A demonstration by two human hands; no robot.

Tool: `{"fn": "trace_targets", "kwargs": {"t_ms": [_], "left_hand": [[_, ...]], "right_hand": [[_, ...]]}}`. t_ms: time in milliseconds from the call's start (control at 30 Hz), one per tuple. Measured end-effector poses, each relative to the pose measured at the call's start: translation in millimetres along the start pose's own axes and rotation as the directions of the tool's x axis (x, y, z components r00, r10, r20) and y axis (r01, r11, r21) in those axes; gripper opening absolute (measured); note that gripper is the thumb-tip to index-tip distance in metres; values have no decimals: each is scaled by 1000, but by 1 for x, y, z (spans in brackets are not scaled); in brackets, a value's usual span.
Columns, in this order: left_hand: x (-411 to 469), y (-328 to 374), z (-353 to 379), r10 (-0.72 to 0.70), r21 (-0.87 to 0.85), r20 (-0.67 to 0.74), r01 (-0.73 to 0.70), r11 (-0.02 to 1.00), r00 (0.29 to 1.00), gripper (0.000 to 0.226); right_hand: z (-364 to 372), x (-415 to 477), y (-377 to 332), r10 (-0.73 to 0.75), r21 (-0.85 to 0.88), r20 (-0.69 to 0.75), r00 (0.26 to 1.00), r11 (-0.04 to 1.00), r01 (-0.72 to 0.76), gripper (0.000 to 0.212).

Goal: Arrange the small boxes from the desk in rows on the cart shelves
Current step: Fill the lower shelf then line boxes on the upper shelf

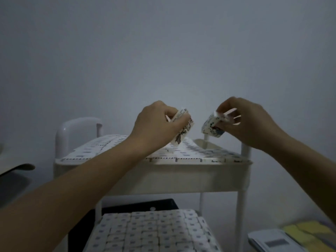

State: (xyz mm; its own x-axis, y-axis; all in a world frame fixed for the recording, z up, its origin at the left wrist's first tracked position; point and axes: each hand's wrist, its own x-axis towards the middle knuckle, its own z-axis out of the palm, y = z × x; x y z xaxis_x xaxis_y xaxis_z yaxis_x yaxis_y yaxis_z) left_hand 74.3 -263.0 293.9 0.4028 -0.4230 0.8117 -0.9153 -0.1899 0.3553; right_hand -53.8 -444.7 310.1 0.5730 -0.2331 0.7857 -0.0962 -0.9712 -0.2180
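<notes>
A white cart stands before me against a pale wall. Rows of small white printed boxes cover its top shelf. The lower shelf is also packed with rows of them. My left hand grips a small white box with a dark drawing, tilted, just above the top shelf's far middle. My right hand pinches a second small box with blue print, tilted in the air over the shelf's far right.
A curved white handle rises at the cart's left end, and white posts hold the shelves on the right. A dark panel lies behind the lower shelf. Papers and yellow sheets lie at lower right. A desk edge shows at left.
</notes>
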Motion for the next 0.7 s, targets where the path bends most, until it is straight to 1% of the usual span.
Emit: {"fn": "trace_targets", "kwargs": {"t_ms": [67, 133, 200, 300, 367, 500, 633, 700], "left_hand": [[12, 0, 9, -14, 1, 52, 14, 1000, 999, 42], [24, -1, 16, -54, -27, 113, 57, 998, 992, 31], [35, -4, 24, -84, -20, 134, 88, 996, 987, 27], [50, -7, 35, -139, -3, 183, 142, 990, 973, 27], [60, -9, 41, -176, -15, 249, 186, 982, 952, 22], [77, -5, 54, -198, -47, 343, 227, 973, 918, 19], [85, -1, 66, -188, -139, 434, 272, 952, 881, 10], [84, -3, 72, -166, -195, 463, 283, 939, 871, 11]], "right_hand": [[3, 9, 8, -42, -180, 81, 996, 982, 56, 20], [7, 18, 13, -70, -337, 161, 984, 933, 122, 22], [9, 25, 15, -83, -400, 254, 964, 898, 183, 23], [9, 34, 11, -60, -384, 437, 898, 890, 246, 24], [8, 38, 8, -36, -361, 502, 864, 899, 247, 24], [14, 39, 3, -18, -360, 565, 825, 894, 266, 25], [20, 36, 2, -22, -392, 585, 811, 867, 307, 21], [20, 33, 1, -22, -406, 598, 801, 853, 327, 21]]}}
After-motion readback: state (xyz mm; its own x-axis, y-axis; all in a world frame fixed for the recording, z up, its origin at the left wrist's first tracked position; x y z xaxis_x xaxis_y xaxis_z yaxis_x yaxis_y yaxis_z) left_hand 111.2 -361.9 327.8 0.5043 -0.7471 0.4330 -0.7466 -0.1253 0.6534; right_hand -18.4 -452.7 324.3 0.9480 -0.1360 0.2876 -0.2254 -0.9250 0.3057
